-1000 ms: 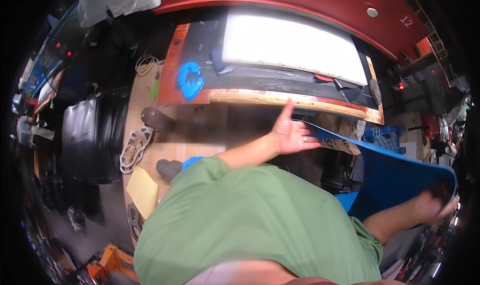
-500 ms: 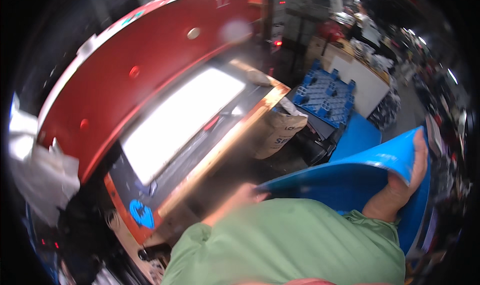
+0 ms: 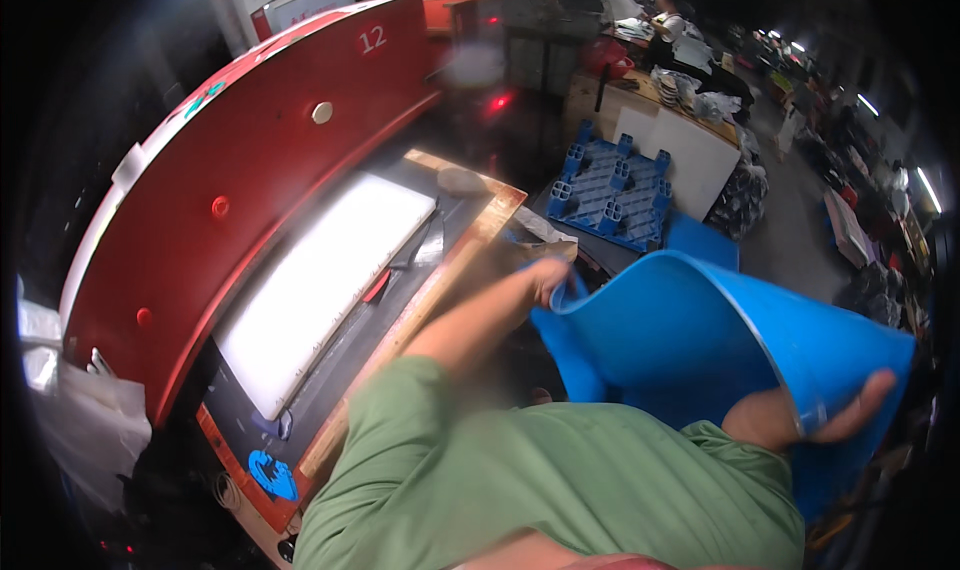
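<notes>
A large, bendy blue plastic sheet point(image 3: 660, 320) arches up in front of my body on the right side. My left hand point(image 3: 550, 278) is closed on its left edge, where the sheet curls over. On the other side, the near edge of the sheet crosses my right hand point(image 3: 850, 410), which grips it with some fingers stretched out past the edge. Part of that hand is hidden by the sheet. To the left, a thick white slab point(image 3: 325, 290) lies on the dark top of a workbench point(image 3: 360, 355) with a wooden rim.
A long red machine beam point(image 3: 255, 170) stands over the bench's far side. Blue cut scraps point(image 3: 272, 475) lie at its near corner. Ahead are an upturned blue plastic pallet point(image 3: 612, 192) and a leaning white panel point(image 3: 690, 160). At far left hangs clear plastic film point(image 3: 95, 430).
My left arm has reached forward, lifting the sheet's left edge, and the sheet now arches higher. My right hand has dropped lower and farther right. The view has shifted.
</notes>
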### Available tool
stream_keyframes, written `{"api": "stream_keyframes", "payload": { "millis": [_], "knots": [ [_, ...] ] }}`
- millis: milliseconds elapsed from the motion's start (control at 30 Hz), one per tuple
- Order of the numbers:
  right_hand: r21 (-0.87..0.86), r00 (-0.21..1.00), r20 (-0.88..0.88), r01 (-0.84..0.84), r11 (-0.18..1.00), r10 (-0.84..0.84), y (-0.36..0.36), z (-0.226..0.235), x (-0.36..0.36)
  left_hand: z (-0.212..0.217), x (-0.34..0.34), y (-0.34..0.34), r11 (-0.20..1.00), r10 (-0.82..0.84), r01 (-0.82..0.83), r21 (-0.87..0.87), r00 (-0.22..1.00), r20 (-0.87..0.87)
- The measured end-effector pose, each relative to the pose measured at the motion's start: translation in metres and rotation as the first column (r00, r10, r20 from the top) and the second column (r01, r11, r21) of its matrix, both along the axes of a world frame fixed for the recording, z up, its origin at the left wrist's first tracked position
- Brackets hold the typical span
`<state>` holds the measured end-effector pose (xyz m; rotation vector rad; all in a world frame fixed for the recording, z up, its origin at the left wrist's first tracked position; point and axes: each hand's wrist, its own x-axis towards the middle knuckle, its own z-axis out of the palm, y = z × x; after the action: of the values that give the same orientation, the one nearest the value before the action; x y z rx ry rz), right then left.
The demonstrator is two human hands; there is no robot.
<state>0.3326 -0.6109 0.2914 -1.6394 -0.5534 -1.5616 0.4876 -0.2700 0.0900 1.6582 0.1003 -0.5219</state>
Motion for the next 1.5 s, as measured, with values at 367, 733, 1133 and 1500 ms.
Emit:
{"api": "stream_keyframes", "payload": {
  "millis": [367,733,1133,1500],
  "knots": [
    [0.483,-0.255,-0.203,-0.866,-0.130,0.945,0.079,-0.017,-0.054,0.184,-0.112,0.115,0.927,0.340,-0.363,-0.095,0.705,0.622],
    [0.724,-0.820,-0.270,-0.518,-0.455,0.504,0.119,-0.016,-0.100,-0.038,-0.476,0.169,0.039,0.991,-0.791,-0.611,0.108,-0.076],
    [0.457,-0.795,-0.604,-0.401,-0.794,0.054,0.192,0.071,0.221,-0.062,-0.474,0.161,-0.108,0.982,-0.862,-0.495,-0.015,-0.188],
    [0.602,-0.617,-0.779,-0.684,0.411,0.115,0.276,-0.411,0.200,-0.071,-0.525,0.130,-0.121,0.986,-0.913,-0.390,-0.067,-0.150]
  ]
}}
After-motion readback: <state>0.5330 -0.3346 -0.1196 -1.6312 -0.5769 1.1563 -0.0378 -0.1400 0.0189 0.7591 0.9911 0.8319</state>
